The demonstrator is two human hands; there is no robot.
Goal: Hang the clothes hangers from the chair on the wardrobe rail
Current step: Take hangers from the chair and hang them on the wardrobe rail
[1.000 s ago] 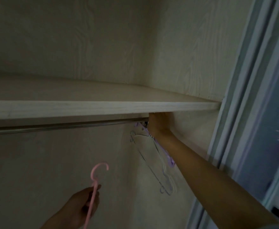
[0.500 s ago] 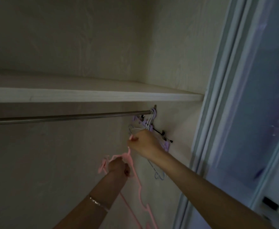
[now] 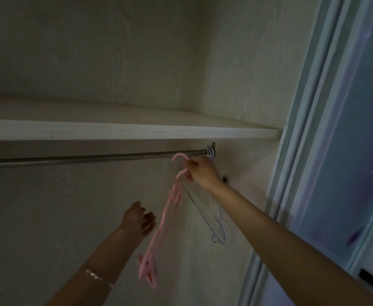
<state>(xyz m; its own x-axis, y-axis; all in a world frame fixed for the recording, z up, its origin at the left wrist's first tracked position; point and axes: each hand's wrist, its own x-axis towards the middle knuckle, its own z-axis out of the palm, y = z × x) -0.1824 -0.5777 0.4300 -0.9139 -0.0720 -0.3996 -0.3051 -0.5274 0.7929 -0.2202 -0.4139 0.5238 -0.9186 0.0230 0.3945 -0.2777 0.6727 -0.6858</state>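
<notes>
Hooks uppermost, the pink hangers (image 3: 165,217) are dangling just under the rail (image 3: 82,159), the right hand (image 3: 201,173) pinching their necks, probably leaving the hooks free to catch it beside the pale hangers (image 3: 219,230) at its right end. Below it, the left hand (image 3: 138,219) is hovering slack-fingered, empty.
</notes>
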